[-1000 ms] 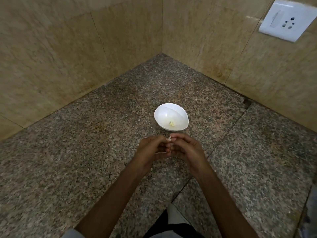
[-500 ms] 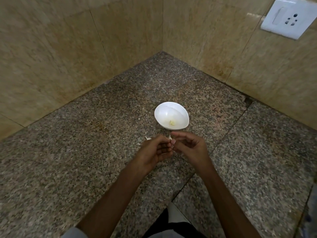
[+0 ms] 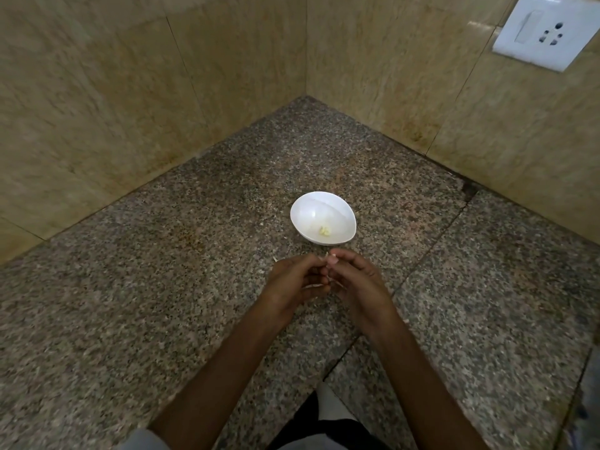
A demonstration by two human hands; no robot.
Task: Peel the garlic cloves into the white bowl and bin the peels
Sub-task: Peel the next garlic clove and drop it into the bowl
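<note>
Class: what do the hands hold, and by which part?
Left hand and right hand together pinch a small garlic clove, mostly hidden; the exact part gripped cannot be told.

A speckled brown-grey polished granite countertop [image 3: 156, 319], joined from slabs, carries one glossy white oval bowl [image 3: 313, 207], upright near a seam.

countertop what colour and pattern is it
The countertop is speckled grey-brown granite with dark flecks, shown best in the head view.
</note>
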